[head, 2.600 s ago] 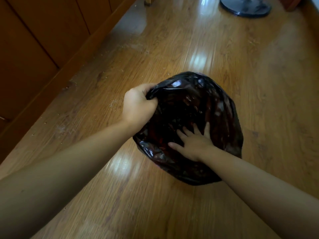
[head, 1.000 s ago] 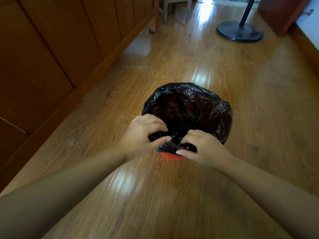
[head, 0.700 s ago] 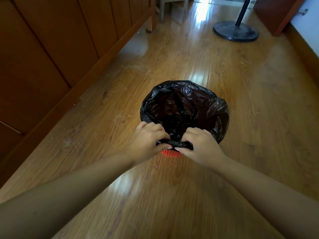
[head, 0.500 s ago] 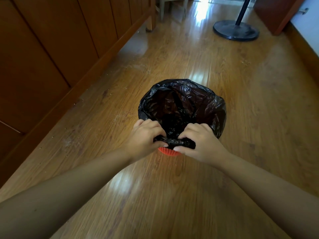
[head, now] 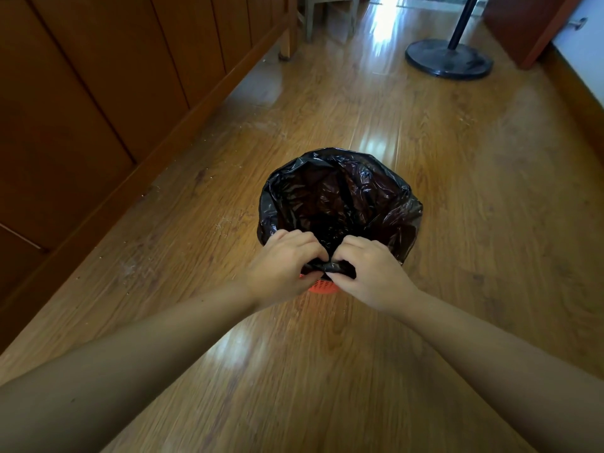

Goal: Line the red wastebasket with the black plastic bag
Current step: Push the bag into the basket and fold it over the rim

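The black plastic bag [head: 340, 201], earlier closed over the top, now hangs open inside the red wastebasket [head: 322, 285]; the left hand [head: 282, 268] has left the far-left edge; the right hand [head: 369, 273] has left the bag's top; both now pinch the near rim, bunching it tighter.

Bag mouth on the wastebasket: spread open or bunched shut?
Spread open. The black plastic bag drapes over the red wastebasket, hollow inside visible. Only the near edge is bunched, pinched by the left hand and right hand.
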`<state>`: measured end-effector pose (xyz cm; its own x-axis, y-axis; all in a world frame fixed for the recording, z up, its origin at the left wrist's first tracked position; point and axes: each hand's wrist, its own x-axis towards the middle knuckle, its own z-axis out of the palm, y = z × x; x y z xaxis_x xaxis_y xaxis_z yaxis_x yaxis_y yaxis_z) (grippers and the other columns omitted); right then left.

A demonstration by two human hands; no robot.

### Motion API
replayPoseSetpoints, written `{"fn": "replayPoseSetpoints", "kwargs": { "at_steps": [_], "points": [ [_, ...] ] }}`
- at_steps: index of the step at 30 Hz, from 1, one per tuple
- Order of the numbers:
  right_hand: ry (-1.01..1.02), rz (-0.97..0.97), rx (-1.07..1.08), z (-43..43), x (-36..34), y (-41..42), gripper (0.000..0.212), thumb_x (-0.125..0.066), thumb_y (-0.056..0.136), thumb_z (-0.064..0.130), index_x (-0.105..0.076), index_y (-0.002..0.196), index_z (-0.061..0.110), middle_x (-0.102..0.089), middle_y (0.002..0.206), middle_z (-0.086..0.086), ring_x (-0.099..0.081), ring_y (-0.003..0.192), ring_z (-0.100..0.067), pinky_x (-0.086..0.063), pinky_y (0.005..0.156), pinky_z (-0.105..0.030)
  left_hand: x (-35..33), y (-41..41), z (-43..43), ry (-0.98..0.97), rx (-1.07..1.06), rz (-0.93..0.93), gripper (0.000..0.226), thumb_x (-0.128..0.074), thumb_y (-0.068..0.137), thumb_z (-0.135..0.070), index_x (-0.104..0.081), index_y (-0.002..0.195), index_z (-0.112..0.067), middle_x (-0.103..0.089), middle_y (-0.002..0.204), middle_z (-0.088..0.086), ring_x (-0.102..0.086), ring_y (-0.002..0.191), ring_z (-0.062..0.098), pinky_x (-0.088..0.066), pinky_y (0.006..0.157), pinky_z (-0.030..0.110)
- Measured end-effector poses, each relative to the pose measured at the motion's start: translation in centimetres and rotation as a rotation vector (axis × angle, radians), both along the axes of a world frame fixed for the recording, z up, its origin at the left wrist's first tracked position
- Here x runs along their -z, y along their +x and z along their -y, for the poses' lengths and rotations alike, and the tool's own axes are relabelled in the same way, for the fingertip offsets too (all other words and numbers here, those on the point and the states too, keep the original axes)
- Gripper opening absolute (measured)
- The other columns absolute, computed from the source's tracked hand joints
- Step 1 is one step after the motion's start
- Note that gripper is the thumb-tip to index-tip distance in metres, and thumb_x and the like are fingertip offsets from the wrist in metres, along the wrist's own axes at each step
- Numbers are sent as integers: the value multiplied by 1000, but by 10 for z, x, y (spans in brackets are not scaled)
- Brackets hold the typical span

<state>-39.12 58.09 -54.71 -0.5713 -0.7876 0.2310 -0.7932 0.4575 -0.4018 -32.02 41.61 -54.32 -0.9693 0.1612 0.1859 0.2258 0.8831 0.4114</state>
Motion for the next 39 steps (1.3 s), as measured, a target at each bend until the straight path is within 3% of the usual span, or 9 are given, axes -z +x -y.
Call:
{"fn": "replayPoseSetpoints", "kwargs": {
  "at_steps": [8, 12, 17, 22, 25, 31, 36, 39],
  "points": [
    [67, -195, -47, -20, -5, -16, 14, -71, 72, 22, -63, 78, 11, -60, 76, -2, -56, 74, -19, -40, 78, -33, 3, -1, 11, 6, -81, 27, 15, -59, 73, -10, -58, 84, -21, -56, 84, -7, -50, 82, 10, -31, 83, 26],
    [43, -174, -70, -19, -4, -16, 9, -67, 72, 14, -61, 75, 8, -58, 73, -5, -54, 70, -21, -43, 66, -32, 3, 1, 19, -48, -88, 5, 19, -60, 71, -8, -57, 85, -19, -55, 84, -7, -48, 82, 11, -33, 84, 28],
    [-13, -151, -97, -6, 2, -8, 10, -68, 72, 12, -60, 73, 5, -56, 69, -7, -51, 64, -22, -45, 56, -36, 3, 2, 5, -87, -8, -50, 15, -61, 77, -23, -58, 91, -18, -58, 88, -2, -50, 85, 13, -32, 84, 27],
    [-26, -211, -127, -5, 0, -8, 24, -63, 78, 32, -62, 82, 9, -60, 77, -5, -54, 70, -19, -43, 68, -33, 3, 0, 3, -45, 5, -50, 8, -59, 84, -21, -60, 88, -15, -60, 84, 0, -52, 81, 16, -27, 76, 24],
    [-1, -256, -160, -12, -2, -13, 24, -63, 78, 32, -61, 84, 9, -61, 79, -5, -56, 72, -20, -42, 72, -30, 2, 0, 10, -43, -1, -31, 7, -59, 83, -19, -61, 87, -14, -61, 84, 1, -53, 81, 18, -28, 76, 26],
    [-11, -193, -180, -12, -2, -18, 22, -72, 75, 23, -63, 85, 6, -62, 78, -8, -58, 71, -23, -50, 61, -35, 3, 3, 23, -67, -13, 14, 12, -64, 80, -21, -63, 90, -16, -61, 90, -1, -54, 86, 17, -30, 80, 27],
    [-80, -90, -164, -2, 3, -15, 22, -74, 73, 20, -64, 84, 4, -61, 77, -8, -57, 71, -22, -51, 63, -38, 3, 4, 19, -2, -40, 5, 31, -69, 74, -35, -61, 99, -19, -60, 96, -3, -50, 92, 12, -32, 87, 28],
    [-93, -100, -151, 2, 5, -12, 21, -74, 73, 19, -64, 84, 4, -61, 78, -8, -57, 71, -22, -50, 64, -40, 4, 3, 8, 22, -33, -11, 27, -69, 76, -31, -61, 97, -17, -61, 93, 0, -51, 91, 14, -33, 86, 28]
  ]
}}
